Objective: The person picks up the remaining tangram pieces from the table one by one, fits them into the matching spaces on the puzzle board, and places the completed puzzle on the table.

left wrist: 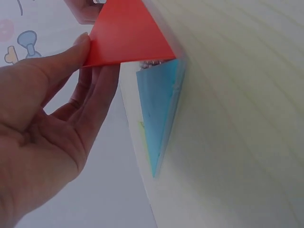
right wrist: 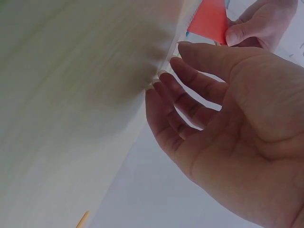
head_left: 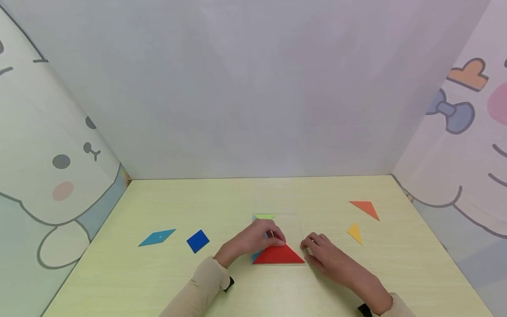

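Note:
My left hand (head_left: pixel 255 236) pinches a red triangle (head_left: pixel 279 256) near its tip, thumb on one face and fingers behind. The red piece is tilted up from its long edge, which lies along the front of a clear flat tray (head_left: pixel 293 229). Under it, at the tray's left side, a light blue triangle (left wrist: pixel 159 99) shows, partly hidden. A lime green piece (head_left: pixel 264 216) lies at the tray's back left corner. My right hand (head_left: pixel 330 260) rests by the tray's right edge, fingers loosely bent, fingertips right at that edge, holding nothing.
To the left on the pale wooden table lie a teal parallelogram (head_left: pixel 154 238) and a dark blue square (head_left: pixel 198 241). Off to the right are an orange triangle (head_left: pixel 367 208) and a yellow triangle (head_left: pixel 356 233). Walls with cartoon drawings enclose the back and sides.

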Demonstrator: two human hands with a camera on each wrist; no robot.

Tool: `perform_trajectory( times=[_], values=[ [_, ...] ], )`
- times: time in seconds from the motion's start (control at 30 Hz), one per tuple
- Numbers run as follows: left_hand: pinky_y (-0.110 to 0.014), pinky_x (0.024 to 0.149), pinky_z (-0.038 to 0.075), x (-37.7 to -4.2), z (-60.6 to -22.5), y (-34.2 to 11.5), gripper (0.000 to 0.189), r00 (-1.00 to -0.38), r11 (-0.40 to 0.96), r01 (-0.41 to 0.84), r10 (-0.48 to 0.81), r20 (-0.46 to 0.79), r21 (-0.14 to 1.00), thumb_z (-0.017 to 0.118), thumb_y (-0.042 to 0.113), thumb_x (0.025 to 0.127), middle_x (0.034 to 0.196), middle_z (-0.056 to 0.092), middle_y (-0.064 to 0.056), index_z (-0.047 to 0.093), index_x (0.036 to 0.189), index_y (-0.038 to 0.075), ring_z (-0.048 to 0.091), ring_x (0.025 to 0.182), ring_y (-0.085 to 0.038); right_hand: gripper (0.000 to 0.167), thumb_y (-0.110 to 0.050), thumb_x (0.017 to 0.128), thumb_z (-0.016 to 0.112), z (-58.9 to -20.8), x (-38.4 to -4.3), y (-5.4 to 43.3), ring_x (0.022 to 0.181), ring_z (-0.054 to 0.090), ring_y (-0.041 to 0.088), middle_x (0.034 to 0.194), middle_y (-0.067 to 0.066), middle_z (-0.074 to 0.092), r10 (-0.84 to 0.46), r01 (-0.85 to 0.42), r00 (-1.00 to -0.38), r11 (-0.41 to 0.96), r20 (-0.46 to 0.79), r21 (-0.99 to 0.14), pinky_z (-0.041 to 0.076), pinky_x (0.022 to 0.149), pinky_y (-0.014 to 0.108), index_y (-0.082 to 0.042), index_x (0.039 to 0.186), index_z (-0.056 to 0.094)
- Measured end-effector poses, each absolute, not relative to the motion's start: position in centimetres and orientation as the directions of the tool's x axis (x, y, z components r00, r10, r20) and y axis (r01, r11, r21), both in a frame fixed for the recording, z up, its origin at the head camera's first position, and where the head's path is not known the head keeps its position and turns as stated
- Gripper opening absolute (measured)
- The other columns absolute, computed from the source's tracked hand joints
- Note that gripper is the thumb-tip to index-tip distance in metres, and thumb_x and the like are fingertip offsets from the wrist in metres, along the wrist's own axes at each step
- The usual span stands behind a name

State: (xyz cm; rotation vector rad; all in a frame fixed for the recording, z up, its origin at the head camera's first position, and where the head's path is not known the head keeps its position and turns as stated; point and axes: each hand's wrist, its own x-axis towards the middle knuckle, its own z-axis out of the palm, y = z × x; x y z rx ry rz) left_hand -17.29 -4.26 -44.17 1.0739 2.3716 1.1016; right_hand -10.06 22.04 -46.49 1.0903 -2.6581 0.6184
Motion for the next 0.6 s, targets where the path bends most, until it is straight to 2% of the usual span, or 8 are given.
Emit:
perform_trajectory(
  times=[0.17,0.6],
  values=[
    [-0.019,0.074,0.049,-17.25,-44.00,-4.01,0.005,-0.666,0.439,0.514,0.746,0.020,0.737,0.076,0.012,0.094,0.089,0.067,0.010,0.080,0.098,0.013,0.054,0.078,-0.002,0.029,0.003,0.088,0.076,-46.50,-10.06,22.08,0.095,0.050,0.014,0.107,-0.004,0.056,-0.622,-0.705,-0.710,0.635,0.331,-0.317,0.051,0.077,0.028,-0.012,0.108,0.061],
    [-0.019,0.075,0.049,-17.27,-43.85,-3.88,0.009,-0.670,0.479,0.521,0.742,-0.009,0.707,0.077,0.012,0.093,0.092,0.067,0.008,0.079,0.102,0.012,0.054,0.080,-0.003,0.026,0.001,0.090,0.075,-46.25,-10.01,22.06,0.096,0.051,0.015,0.108,-0.004,0.055,-0.612,-0.677,-0.736,0.654,0.288,-0.339,0.051,0.079,0.030,-0.013,0.108,0.061]
  ],
)
